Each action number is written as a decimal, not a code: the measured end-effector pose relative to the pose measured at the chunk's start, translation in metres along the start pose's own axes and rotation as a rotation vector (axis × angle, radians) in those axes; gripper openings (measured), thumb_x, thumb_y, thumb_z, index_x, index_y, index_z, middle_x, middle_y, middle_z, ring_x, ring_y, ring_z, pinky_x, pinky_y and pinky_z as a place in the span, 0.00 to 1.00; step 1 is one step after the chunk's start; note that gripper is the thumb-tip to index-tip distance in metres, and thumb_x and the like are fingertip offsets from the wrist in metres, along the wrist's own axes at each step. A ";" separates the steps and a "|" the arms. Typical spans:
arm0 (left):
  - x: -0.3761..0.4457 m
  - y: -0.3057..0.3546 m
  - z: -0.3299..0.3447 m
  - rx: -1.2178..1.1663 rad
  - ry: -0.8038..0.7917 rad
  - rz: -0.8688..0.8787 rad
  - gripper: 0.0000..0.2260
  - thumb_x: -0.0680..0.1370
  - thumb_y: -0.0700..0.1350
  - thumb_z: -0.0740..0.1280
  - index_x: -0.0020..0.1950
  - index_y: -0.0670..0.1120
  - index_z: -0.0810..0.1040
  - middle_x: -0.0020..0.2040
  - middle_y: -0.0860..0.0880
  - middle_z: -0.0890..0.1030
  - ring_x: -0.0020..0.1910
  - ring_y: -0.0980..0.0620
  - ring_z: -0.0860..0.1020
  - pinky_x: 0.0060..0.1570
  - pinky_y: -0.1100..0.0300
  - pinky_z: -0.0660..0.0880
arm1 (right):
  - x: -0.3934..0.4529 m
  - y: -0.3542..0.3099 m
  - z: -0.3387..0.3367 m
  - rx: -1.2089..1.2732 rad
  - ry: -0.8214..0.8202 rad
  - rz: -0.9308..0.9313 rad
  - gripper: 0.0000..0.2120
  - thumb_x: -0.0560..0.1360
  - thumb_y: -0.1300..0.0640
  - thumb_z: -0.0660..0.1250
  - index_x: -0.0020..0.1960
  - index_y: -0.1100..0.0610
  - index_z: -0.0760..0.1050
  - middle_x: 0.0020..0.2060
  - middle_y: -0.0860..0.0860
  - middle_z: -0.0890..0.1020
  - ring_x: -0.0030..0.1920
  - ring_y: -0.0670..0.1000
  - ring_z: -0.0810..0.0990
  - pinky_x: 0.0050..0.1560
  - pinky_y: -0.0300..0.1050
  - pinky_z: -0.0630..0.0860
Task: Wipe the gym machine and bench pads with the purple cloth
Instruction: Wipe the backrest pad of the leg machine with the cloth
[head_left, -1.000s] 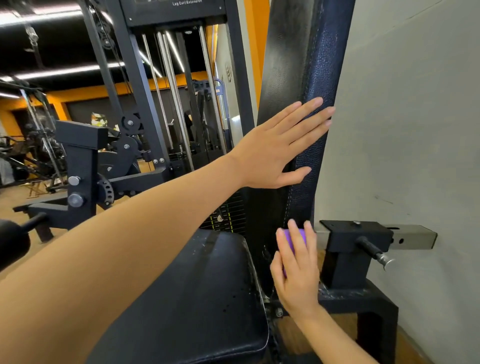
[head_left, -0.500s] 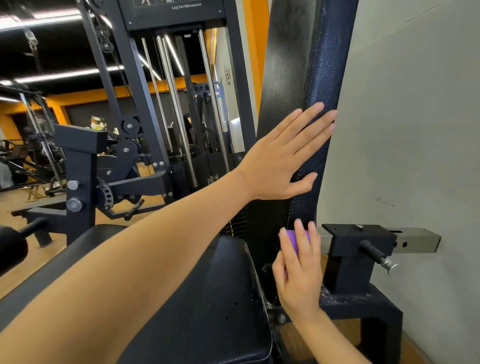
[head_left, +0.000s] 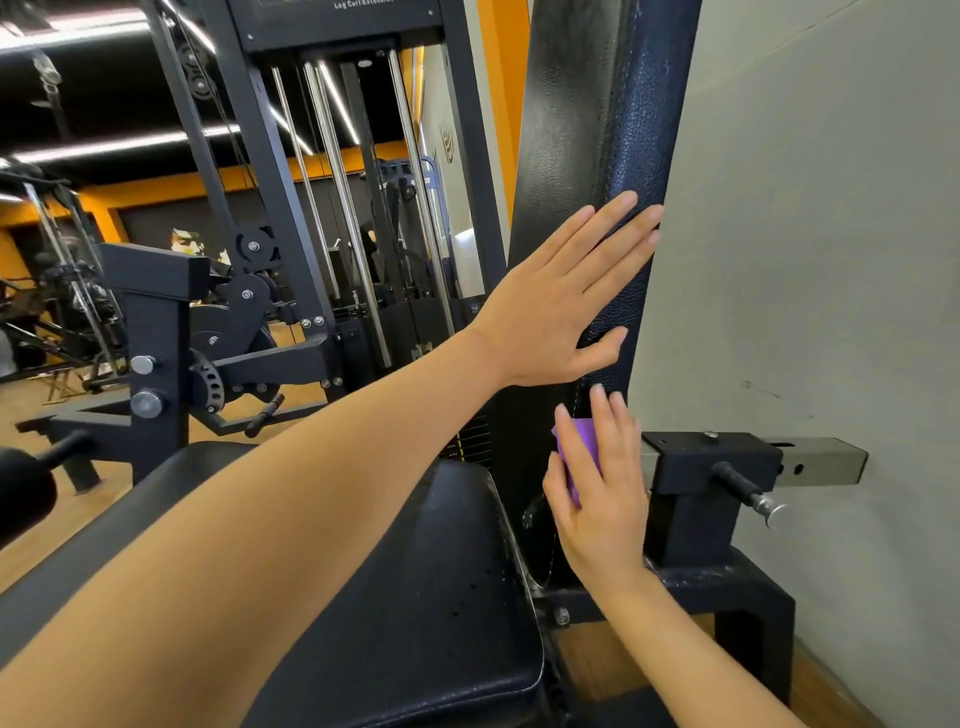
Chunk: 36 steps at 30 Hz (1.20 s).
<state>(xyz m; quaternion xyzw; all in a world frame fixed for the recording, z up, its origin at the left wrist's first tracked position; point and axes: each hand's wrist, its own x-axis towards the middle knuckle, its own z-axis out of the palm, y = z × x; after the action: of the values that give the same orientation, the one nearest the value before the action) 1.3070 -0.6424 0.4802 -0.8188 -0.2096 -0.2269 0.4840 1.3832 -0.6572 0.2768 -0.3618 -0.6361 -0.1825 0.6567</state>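
Left hand (head_left: 558, 306) flat, fingers straight, bracing back pad (head_left: 587, 130); below it, right hand (head_left: 602, 488) presses purple cloth (head_left: 582, 441) flat against pad to wipe.

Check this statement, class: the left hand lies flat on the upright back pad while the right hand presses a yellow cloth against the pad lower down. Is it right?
Not quite. In the head view the cloth under the right hand is purple, not yellow. The rest holds: the left hand lies flat on the upright back pad.
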 end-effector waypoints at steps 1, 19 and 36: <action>0.000 0.000 0.000 0.003 -0.003 -0.002 0.30 0.80 0.51 0.61 0.78 0.36 0.62 0.78 0.39 0.62 0.79 0.37 0.58 0.78 0.44 0.54 | -0.004 -0.002 0.003 0.014 0.018 0.027 0.23 0.80 0.57 0.60 0.74 0.55 0.63 0.76 0.55 0.61 0.79 0.53 0.52 0.77 0.53 0.57; -0.004 -0.004 -0.006 0.060 -0.070 0.028 0.30 0.82 0.54 0.59 0.79 0.38 0.61 0.79 0.40 0.61 0.79 0.40 0.57 0.78 0.46 0.54 | 0.017 0.001 0.002 0.035 0.028 -0.016 0.23 0.80 0.59 0.60 0.74 0.56 0.63 0.76 0.54 0.61 0.79 0.55 0.54 0.70 0.66 0.66; -0.058 -0.023 -0.026 0.008 -0.165 0.023 0.26 0.82 0.49 0.60 0.78 0.39 0.64 0.78 0.40 0.64 0.78 0.42 0.61 0.78 0.46 0.55 | 0.026 0.024 -0.042 0.046 -0.260 -0.348 0.20 0.82 0.58 0.58 0.73 0.56 0.65 0.72 0.53 0.67 0.77 0.53 0.60 0.78 0.52 0.52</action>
<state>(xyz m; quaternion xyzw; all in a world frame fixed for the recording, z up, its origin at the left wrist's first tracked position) 1.2428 -0.6619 0.4744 -0.8350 -0.2401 -0.1523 0.4710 1.4326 -0.6649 0.2991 -0.2521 -0.7723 -0.2304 0.5357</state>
